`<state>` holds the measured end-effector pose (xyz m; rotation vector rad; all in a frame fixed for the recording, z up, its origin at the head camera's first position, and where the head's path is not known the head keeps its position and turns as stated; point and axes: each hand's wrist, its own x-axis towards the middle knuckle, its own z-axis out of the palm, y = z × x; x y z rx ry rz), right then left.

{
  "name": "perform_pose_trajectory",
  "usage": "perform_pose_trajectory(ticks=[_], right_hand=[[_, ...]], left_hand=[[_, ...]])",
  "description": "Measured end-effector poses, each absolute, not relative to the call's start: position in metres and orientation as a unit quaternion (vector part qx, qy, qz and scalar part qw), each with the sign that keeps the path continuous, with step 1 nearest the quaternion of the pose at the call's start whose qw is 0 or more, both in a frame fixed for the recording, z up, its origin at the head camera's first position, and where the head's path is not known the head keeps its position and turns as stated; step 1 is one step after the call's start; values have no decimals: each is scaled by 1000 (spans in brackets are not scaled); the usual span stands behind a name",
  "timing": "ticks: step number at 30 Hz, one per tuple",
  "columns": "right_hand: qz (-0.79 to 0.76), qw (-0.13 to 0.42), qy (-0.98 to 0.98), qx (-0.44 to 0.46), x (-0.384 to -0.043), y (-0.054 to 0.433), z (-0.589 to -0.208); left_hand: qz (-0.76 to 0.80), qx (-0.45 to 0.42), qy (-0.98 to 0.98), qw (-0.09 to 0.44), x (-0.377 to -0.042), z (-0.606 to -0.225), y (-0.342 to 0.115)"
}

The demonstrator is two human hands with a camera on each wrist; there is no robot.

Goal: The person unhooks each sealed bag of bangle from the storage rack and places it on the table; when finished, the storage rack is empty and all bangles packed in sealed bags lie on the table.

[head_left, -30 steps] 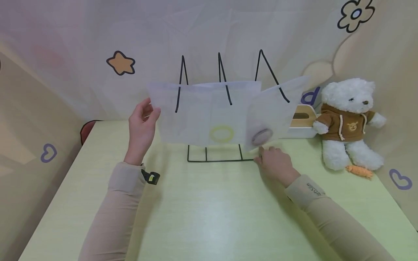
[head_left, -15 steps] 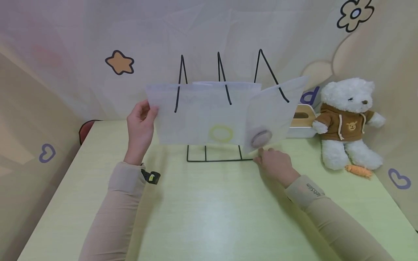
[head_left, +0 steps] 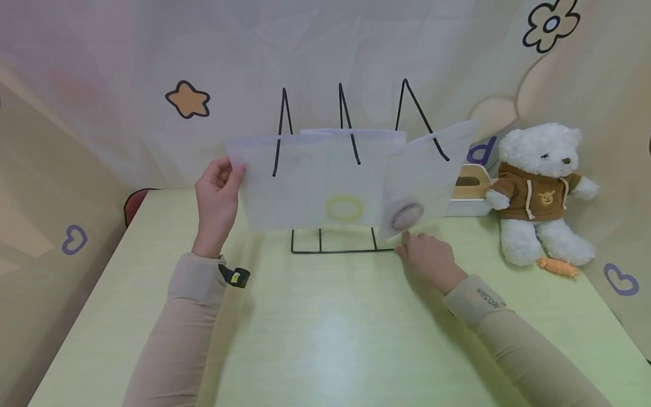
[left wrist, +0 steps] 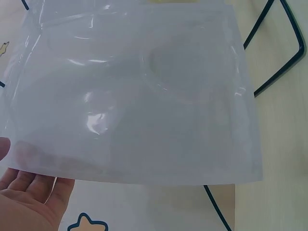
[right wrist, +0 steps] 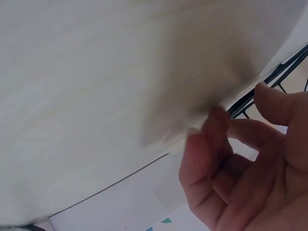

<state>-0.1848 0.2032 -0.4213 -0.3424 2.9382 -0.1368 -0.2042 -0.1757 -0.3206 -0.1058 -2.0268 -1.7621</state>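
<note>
A black wire rack (head_left: 343, 251) with three upright hooks stands on the table. Three frosted translucent bags hang on it. My left hand (head_left: 217, 198) pinches the left edge of the left bag (head_left: 287, 186), its thumb in front and fingers behind; this bag (left wrist: 139, 96) fills most of the left wrist view. Through the middle bag (head_left: 356, 169) shows a yellow ring (head_left: 344, 208). The right bag (head_left: 427, 175), tilted, has a dark round thing (head_left: 407, 216) in its lower corner. My right hand (head_left: 429, 259) grips the front right corner of the rack's base.
A white plush bear (head_left: 541, 192) in a brown hoodie sits at the right, an orange carrot-shaped toy (head_left: 558, 267) by its feet. Behind the right bag stands a white and wooden box (head_left: 469, 192). A printed curtain (head_left: 102, 68) hangs behind the table (head_left: 315, 328).
My left hand has shifted slightly left, drawing the left bag's edge with it. That bag's top edge sits a little lower on its hook. The right hand stays at the rack's corner.
</note>
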Motion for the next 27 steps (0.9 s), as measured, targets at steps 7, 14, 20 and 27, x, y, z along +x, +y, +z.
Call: perform_pose_trajectory(ticks=[7,14,20,27], right_hand=[[-27,40,990,-130,-180,204,-427],[-49,29,989,-134,-179,204,-429],[-68,33,989,-130,-178,204,-431],[-82,45,988,-125,-178,204,-432]], left_hand=[[-638,-35,-736,225,-203,-320,-176],[-634,-39,-737,231,-203,-322,-178],[-628,-39,-741,234,-202,-321,-178],[-628,-35,-738,246,-199,-319,-178]])
